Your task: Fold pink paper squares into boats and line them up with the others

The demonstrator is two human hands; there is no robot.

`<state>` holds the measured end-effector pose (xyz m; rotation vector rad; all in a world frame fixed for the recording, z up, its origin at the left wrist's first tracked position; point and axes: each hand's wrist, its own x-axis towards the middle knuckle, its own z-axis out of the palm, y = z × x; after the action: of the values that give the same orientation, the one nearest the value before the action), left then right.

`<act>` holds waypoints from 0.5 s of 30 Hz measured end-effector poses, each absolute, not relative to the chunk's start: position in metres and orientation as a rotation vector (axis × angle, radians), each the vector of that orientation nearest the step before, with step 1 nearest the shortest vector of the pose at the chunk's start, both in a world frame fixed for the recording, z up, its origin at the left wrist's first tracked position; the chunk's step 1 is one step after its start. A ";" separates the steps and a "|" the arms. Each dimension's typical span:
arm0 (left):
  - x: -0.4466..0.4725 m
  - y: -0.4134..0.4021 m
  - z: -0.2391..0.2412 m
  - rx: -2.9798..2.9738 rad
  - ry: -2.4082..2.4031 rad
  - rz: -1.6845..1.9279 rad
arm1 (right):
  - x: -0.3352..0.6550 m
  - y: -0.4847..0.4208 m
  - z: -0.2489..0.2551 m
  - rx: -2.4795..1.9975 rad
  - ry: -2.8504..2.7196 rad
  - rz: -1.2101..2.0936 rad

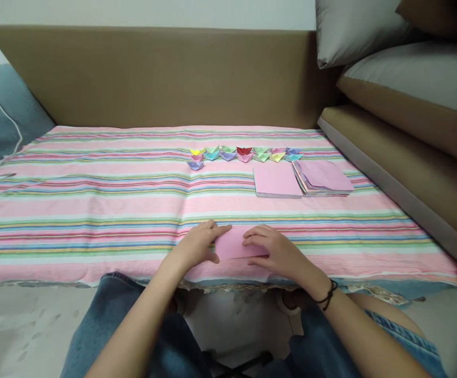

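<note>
Pink paper stretches left-to-right: left hand spreads wide against one end, right hand half-curls over the other, its hold unclear.

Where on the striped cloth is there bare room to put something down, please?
Widest: the striped cloth left of the paper boats and left hand. Narrower: the strip between the paper stacks and the right hand, and the patch from the right hand to the cushions. Crowded: around the boats and stacks, and between the hands, where the pink sheet lies.
</note>
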<state>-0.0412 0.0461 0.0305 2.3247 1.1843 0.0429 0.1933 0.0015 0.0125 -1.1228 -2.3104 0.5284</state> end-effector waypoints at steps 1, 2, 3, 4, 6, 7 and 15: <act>-0.044 0.045 0.032 2.311 1.173 0.065 | 0.190 0.001 0.010 -1.120 -2.339 0.469; -0.046 0.043 0.033 2.306 1.153 0.105 | 0.187 0.001 0.008 -1.109 -2.364 0.419; -0.048 0.041 0.034 2.315 1.125 0.163 | 0.186 0.000 0.007 -1.094 -2.382 0.376; -0.050 0.038 0.035 2.336 1.090 0.239 | 0.186 0.000 0.007 -1.077 -2.392 0.342; -0.049 0.033 0.038 2.385 1.017 0.410 | 0.187 -0.001 0.009 -1.052 -2.387 0.290; -0.048 0.031 0.039 2.396 0.982 0.489 | 0.188 -0.001 0.012 -1.050 -2.361 0.272; -0.028 0.017 0.049 1.978 1.054 0.803 | 0.189 -0.008 0.042 -1.122 -1.994 0.674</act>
<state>-0.0283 0.0167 0.0489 1.9783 1.0539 0.8027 0.1889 -0.0076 0.0418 -1.1217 -1.9937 0.6739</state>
